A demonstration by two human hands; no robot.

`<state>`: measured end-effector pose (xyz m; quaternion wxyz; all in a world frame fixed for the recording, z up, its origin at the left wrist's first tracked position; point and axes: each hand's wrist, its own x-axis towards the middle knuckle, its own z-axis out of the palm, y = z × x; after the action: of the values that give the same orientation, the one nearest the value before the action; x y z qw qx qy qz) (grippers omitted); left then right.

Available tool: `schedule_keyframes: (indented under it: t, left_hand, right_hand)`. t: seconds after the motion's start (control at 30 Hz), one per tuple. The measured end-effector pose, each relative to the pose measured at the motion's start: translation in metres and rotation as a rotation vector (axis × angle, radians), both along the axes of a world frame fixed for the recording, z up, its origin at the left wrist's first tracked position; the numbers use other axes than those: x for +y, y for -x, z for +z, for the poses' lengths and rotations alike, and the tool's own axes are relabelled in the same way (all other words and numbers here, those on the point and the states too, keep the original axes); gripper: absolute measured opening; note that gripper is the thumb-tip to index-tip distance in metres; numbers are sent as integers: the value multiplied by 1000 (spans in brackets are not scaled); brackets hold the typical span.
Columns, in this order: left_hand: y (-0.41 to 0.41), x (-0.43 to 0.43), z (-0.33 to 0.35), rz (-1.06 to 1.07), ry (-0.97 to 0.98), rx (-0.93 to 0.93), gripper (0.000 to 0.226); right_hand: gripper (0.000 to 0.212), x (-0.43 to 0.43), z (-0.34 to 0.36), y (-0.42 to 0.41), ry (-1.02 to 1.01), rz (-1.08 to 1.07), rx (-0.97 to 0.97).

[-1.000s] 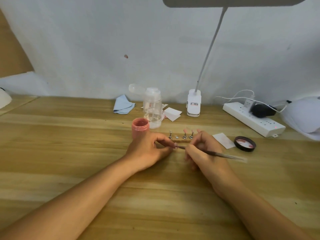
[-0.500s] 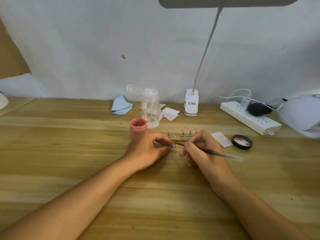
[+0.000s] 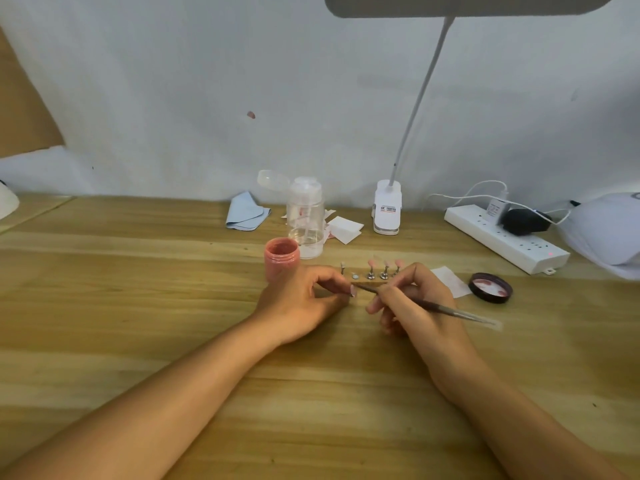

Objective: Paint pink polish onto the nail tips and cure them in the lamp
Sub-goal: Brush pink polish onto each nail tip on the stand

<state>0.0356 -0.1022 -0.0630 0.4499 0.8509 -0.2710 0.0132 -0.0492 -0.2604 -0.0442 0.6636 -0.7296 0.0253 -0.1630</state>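
My left hand [image 3: 304,303] rests on the wooden table and pinches a small nail tip [image 3: 352,291] between thumb and forefinger. My right hand [image 3: 415,303] holds a thin brush [image 3: 433,306] like a pen, its point touching that nail tip. Just behind my fingers stands a small wooden holder [image 3: 370,276] with metal stands, three of them carrying pink nail tips. An open jar of pink polish [image 3: 281,255] sits behind my left hand. The white curing lamp [image 3: 609,233] lies at the far right edge.
The jar's black lid [image 3: 490,287] lies right of my right hand, beside a white pad. A clear pump bottle [image 3: 305,220], blue cloth [image 3: 246,212], white wipes, desk lamp base [image 3: 388,211] and power strip [image 3: 505,239] line the wall.
Both hands stay where they were, left pinching the tip and right holding the brush to it. The view has shifted a little.
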Motion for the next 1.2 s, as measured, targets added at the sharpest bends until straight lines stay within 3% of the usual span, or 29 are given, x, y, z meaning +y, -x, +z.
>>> schedule_keyframes:
  t: [0.97,1.1,1.2]
  left_hand:
    - [-3,-1,-1,-30,117,53,10]
    - [-2,1,-1,-3,79,47,10]
    - [-3,0,-1,16,66,40,12]
  right_hand:
    - [11,-4,-1,-1,18,58,24]
    - [13,-5,1,1,-93,-22,-28]
    - [14,-4,3,0,-42,22,-6]
